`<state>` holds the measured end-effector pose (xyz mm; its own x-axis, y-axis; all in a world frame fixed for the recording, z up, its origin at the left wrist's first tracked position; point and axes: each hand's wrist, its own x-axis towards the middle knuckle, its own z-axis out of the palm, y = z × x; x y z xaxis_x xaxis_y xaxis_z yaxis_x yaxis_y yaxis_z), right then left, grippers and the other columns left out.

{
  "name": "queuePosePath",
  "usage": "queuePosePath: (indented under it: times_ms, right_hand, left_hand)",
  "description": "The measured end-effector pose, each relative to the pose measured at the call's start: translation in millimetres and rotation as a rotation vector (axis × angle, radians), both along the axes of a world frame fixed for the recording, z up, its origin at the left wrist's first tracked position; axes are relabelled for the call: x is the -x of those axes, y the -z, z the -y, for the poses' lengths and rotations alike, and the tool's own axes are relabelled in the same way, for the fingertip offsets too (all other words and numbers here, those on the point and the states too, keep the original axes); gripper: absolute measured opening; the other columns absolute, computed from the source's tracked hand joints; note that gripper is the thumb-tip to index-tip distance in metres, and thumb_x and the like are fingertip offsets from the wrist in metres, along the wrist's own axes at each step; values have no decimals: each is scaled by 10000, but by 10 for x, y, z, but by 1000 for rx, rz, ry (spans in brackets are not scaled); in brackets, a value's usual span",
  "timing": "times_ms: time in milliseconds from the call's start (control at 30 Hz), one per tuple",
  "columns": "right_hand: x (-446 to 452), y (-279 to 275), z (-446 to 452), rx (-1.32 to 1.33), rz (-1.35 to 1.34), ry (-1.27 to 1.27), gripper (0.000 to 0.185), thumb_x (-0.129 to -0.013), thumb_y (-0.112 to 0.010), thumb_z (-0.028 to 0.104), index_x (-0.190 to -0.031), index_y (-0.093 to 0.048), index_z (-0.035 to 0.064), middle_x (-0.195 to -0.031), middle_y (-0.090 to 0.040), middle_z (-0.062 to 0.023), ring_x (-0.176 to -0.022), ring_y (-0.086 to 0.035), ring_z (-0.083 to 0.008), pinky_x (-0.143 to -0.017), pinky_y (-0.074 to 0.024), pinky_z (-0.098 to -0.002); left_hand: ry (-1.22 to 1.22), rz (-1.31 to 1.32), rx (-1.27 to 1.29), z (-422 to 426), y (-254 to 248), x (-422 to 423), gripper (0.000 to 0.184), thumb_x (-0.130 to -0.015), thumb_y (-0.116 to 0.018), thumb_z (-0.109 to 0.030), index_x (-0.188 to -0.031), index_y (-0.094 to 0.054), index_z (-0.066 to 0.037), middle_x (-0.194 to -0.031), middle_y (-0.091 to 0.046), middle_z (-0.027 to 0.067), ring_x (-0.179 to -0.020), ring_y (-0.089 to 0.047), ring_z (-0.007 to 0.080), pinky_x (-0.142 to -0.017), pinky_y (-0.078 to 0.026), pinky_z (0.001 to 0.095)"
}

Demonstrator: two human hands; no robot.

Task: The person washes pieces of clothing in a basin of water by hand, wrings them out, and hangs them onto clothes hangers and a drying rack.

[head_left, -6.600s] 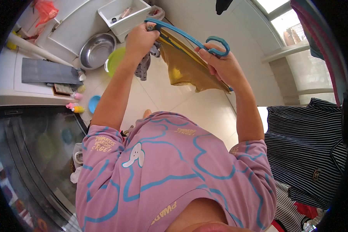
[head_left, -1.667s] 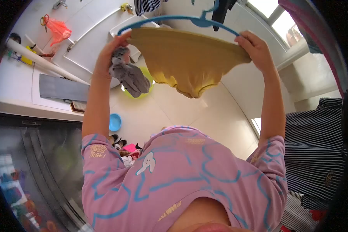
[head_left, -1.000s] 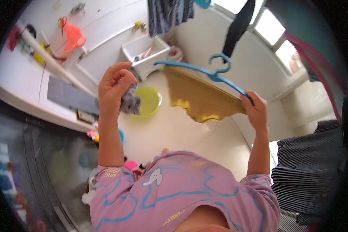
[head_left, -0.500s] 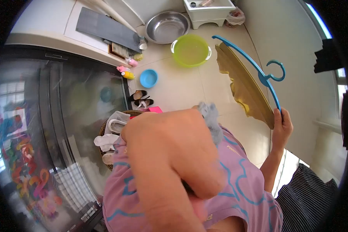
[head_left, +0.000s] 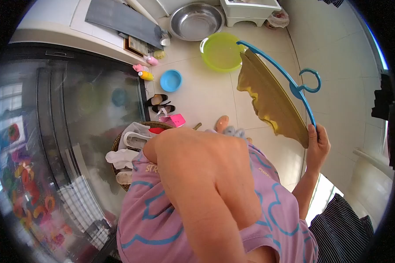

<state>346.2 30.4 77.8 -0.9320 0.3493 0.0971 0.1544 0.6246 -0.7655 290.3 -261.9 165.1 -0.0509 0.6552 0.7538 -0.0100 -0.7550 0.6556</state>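
Observation:
Large and close to the camera is my left hand (head_left: 202,171), raised before my chest, with one finger reaching down to the bottom edge towards my face. A bit of grey cloth (head_left: 235,132) pokes out past its far edge; the fingers round it are mostly hidden. At the right, my right hand (head_left: 318,144) pinches one end of a blue hanger (head_left: 280,69) together with the waistband corner of a mustard-yellow garment (head_left: 272,96). The garment hangs along the hanger's length, and the hook points right.
On the floor are a steel basin (head_left: 197,22), a green tub (head_left: 223,51), a blue bowl (head_left: 170,80), black shoes (head_left: 163,108) and a wicker basket (head_left: 117,144) of white items. A white sink unit (head_left: 250,12) stands behind. Striped clothing (head_left: 342,228) lies lower right.
Since the earlier frames, my left hand has let go of the hanger's end and come up close to my face with the grey cloth. The hanger has swung to the right, and the view has tilted down.

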Motion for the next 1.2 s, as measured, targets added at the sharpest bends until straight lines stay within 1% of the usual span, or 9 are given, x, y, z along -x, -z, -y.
queuePosePath:
  times_ms: [200,367,433,567,767,867,1100,1133,1200]
  right_hand:
    - [124,52,93,-65,42,-24,151,-913,-663,168,-936,-679,20,-762,-601,1,-698,-512,-68,-607,-410,-217]
    - [287,159,-67,-57,90,-142,105,-886,-674,93,-932,-676,-1,-736,-592,-7,-669,-519,-74,-564,-430,-235]
    - [417,152,-45,-137,80,-193,122,-832,-711,80,-922,-677,4,-707,-607,-59,-647,-556,-108,-581,-463,-267]
    - [818,5,-66,-251,-55,-505,144,-753,-747,137,-836,-669,47,-704,-624,-98,-610,-583,-268,-557,-462,-344]
    - [1158,-20,-312,-280,-136,-638,110,-797,-706,193,-813,-650,100,-655,-598,-51,-605,-577,-241,-537,-451,-361]
    - [1386,44,-389,-294,-159,-634,143,-842,-660,264,-802,-636,129,-635,-588,-38,-620,-590,-240,-538,-464,-376]
    - [2167,-43,-168,-337,-96,-774,198,-860,-638,320,-806,-645,129,-678,-607,-43,-665,-602,-251,-576,-469,-385]
    - [2323,-41,-101,-355,-95,-783,210,-864,-632,331,-805,-646,130,-678,-606,-45,-672,-603,-251,-586,-469,-387]
    - [2639,-112,33,-350,-82,-790,238,-884,-606,356,-837,-645,125,-700,-607,-59,-709,-604,-279,-630,-467,-423]
  left_hand:
    - [-265,95,88,115,173,169,206,-866,-651,-112,-1071,-678,-111,-704,-648,41,-580,-581,112,-545,-438,248]
    - [-1046,331,701,163,612,405,219,-870,-640,-108,-1085,-680,-107,-708,-654,35,-605,-600,112,-574,-461,249]
    - [-1374,445,1010,150,937,517,387,-866,-653,-118,-1249,-596,-123,-688,-619,29,-591,-544,81,-576,-439,238]
    - [-1587,514,1068,117,1168,788,618,-859,-678,-165,-1425,-428,-178,-636,-560,43,-563,-503,97,-555,-426,265]
    - [-1676,-169,1068,-80,1097,1139,284,-847,-690,-222,-1104,-670,-101,-740,-611,87,-625,-591,223,-589,-458,326]
    - [-1583,-161,1240,-209,845,1214,193,-805,-714,-232,-935,-710,-89,-800,-631,77,-663,-605,249,-592,-460,343]
    - [-1467,-369,1199,-96,896,1845,236,-725,-771,-157,-888,-646,-42,-765,-591,68,-633,-622,233,-574,-471,343]
    - [-1445,-76,1309,-56,935,1964,228,-736,-756,-135,-899,-622,-45,-781,-608,79,-622,-634,237,-562,-477,348]
    - [-1460,-201,1220,82,1014,2240,199,-754,-737,-120,-895,-614,-51,-764,-620,90,-620,-640,231,-559,-480,349]
